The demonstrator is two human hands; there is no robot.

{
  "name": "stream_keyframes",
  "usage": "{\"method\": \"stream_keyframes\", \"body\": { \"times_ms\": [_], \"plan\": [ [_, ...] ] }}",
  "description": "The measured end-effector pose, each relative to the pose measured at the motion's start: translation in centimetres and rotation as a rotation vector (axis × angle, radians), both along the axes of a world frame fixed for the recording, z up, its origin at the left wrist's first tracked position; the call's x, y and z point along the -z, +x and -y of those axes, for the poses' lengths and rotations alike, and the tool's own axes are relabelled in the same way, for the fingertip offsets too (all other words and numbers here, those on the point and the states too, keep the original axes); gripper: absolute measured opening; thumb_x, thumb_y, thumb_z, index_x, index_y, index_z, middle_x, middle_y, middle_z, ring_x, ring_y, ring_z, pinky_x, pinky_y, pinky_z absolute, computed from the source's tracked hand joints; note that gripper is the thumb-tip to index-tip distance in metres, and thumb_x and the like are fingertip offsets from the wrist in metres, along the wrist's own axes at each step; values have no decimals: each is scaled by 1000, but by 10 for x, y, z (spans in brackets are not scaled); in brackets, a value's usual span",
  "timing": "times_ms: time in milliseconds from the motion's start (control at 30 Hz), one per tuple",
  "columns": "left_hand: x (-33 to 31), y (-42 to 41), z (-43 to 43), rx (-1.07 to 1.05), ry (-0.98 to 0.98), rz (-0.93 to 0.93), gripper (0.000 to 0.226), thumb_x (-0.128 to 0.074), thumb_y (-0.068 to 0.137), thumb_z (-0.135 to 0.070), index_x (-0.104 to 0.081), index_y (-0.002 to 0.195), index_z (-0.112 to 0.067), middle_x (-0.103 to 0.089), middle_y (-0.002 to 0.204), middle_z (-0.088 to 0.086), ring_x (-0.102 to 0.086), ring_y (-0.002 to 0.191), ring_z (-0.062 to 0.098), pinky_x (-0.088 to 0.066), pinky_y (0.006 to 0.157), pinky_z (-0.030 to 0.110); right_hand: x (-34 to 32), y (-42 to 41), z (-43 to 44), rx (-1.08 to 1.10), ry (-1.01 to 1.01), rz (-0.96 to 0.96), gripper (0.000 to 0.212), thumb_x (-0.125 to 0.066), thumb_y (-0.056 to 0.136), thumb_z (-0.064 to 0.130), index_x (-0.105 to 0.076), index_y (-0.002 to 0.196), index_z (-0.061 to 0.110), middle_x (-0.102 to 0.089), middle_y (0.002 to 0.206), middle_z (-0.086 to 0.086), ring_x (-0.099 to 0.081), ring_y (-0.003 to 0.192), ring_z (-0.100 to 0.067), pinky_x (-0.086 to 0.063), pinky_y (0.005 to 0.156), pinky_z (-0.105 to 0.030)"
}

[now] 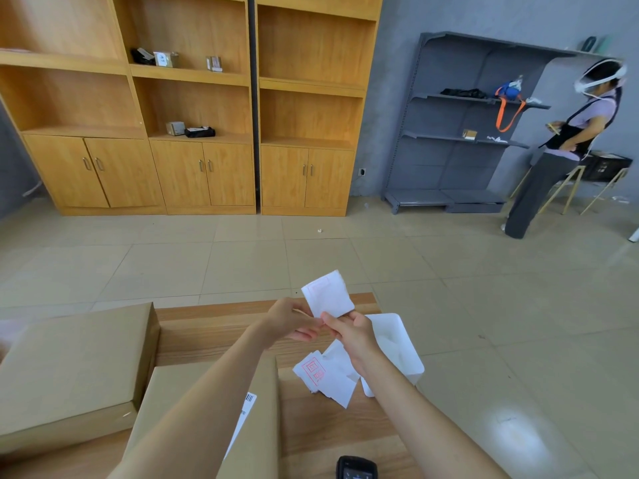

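A small white paper label [326,293] stands upright above the wooden table [214,333]. My right hand [352,331] pinches its lower edge between thumb and fingers. My left hand [290,321] meets it at the same lower corner, fingers curled, pinching what looks like a thin strip of the label. Below my hands several white paper pieces [328,375] lie on the table, one printed with red marks. A white plastic tray [397,344] sits just right of my right hand.
Two cardboard boxes lie on the table: a large one [72,368] at left, another [207,420] with a barcode label under my left forearm. A black device [356,470] sits at the near edge. Wooden cabinets [207,115] and a grey shelf rack [463,133] line the far wall; another person [567,143] stands at right.
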State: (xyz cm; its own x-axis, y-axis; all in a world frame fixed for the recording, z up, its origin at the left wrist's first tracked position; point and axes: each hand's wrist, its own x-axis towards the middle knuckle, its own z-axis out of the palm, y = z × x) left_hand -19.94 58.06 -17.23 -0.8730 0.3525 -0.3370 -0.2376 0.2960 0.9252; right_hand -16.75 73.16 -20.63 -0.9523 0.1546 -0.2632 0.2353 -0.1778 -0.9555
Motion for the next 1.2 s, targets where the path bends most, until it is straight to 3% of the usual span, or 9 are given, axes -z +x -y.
{"method": "stream_keyframes", "body": {
  "times_ms": [133,267,433,633,833,933,1067,1200],
  "plan": [
    [4,-4,2,-20,-15,-14,18,-75,80,-5,-63,93,-3,-69,82,13,-69,72,18,-59,77,29,-1,0,1,50,22,18,30,-77,78,9,-64,104,12,-72,98,0,-67,92,-11,-49,73,-18],
    [4,-4,6,25,-19,-14,23,-73,82,-7,-62,101,-4,-69,85,12,-69,78,19,-57,82,30,-2,2,-2,56,32,25,24,-77,78,10,-66,98,9,-67,82,0,-57,68,-9,-43,54,-13],
    [4,-2,3,21,0,-33,17,-74,82,-13,-63,93,-7,-70,83,8,-70,77,16,-58,77,26,-1,0,-1,9,-69,30,20,-72,82,7,-69,100,1,-72,101,-15,-65,86,-17,-51,86,-28],
    [5,-3,8,19,1,-56,13,-69,87,-17,-64,90,-6,-72,92,10,-71,80,16,-58,82,30,-10,1,-3,-93,-96,89,22,-65,88,17,-68,106,3,-74,101,-10,-71,94,-13,-48,92,-27],
    [2,-3,6,38,4,-60,26,-74,83,-17,-66,100,0,-72,90,12,-71,79,14,-57,82,28,-11,6,-6,-160,-17,96,16,-68,88,23,-71,100,14,-73,90,5,-67,88,-8,-45,78,-21],
    [4,-3,6,79,-39,-86,19,-71,85,-14,-68,101,-4,-71,87,8,-70,78,13,-57,81,26,-12,6,-8,-149,4,119,12,-71,85,26,-69,94,17,-72,91,4,-67,85,-10,-45,75,-21],
    [7,-6,9,104,-108,-86,15,-70,86,-13,-67,99,-6,-68,86,6,-68,75,12,-57,77,23,-12,4,-15,-146,66,128,11,-73,84,19,-66,88,12,-62,71,7,-52,56,-3,-37,53,-15],
    [9,-4,7,85,-102,-71,9,-71,86,-14,-66,92,-9,-67,85,5,-66,74,12,-56,74,21,-6,3,-16,-108,104,104,15,-76,81,20,-67,88,10,-60,64,10,-50,52,-1,-35,54,-18]
  ]
}}
